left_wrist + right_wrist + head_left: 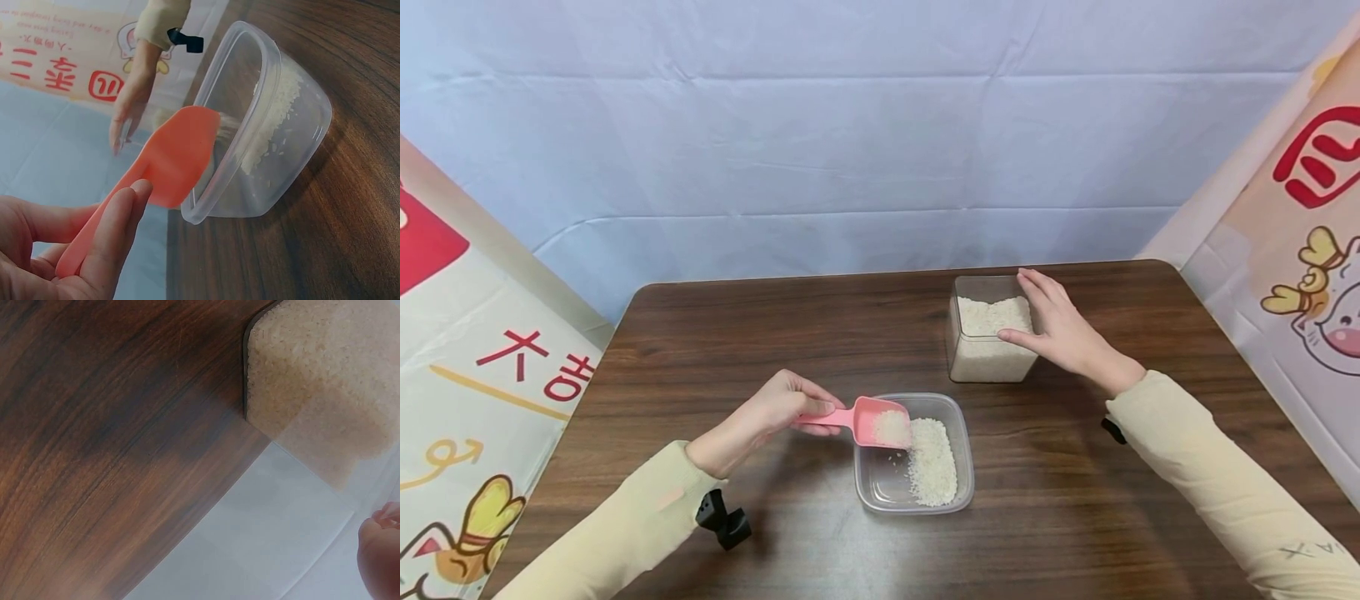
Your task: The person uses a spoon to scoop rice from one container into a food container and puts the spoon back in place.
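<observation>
My left hand [790, 404] pinches the handle of a pink scoop [863, 419], with the thumb on top. Some rice [892, 428] lies in the scoop, which hangs tilted over the left side of a clear shallow plastic container [867, 492]. A heap of rice [934, 462] covers that container's right half. Farther back stands a tall see-through box [992, 287], mostly full of rice [996, 315]. My right hand [1060, 333] rests at its right side, fingers spread, thumb at the front rim and fingertips near the back corner.
Both containers stand on a dark wood-grain table [737, 333]. A pale cloth backdrop [820, 150] hangs behind it, with printed sheets [1247, 242] at the sides. Black wrist mounts [722, 518] are strapped over the cream sleeves [625, 517].
</observation>
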`<state>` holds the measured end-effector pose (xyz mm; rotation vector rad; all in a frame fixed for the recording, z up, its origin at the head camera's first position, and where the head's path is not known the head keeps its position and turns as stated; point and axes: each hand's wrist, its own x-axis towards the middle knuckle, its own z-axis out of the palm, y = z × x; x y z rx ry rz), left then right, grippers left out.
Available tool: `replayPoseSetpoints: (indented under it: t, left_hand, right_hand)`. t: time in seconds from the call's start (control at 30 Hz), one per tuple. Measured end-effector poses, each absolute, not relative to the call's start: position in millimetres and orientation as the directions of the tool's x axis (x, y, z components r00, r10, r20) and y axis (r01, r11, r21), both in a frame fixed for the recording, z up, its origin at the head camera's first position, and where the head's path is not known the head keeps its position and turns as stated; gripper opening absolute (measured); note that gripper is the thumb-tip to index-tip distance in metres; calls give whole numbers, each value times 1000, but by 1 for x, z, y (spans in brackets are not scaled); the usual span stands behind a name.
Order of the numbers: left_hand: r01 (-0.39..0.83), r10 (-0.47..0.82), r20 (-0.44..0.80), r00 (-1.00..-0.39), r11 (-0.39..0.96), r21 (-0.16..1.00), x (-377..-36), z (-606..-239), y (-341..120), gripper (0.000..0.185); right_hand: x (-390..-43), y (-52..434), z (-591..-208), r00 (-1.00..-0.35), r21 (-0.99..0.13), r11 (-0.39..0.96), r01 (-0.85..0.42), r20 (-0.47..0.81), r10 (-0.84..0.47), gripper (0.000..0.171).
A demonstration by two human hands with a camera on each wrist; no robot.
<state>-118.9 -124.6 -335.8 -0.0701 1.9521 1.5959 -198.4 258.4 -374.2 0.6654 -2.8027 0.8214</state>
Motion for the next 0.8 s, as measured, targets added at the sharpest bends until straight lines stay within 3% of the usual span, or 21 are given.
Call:
replayPoseSetpoints:
  t: [0.8]
  left_hand:
    - [-359,331,-471,-818,347,866,-118,-329,-116,19]
  right_hand:
    - [-198,259,-373,-883,-477,743,-469,264,-387,90]
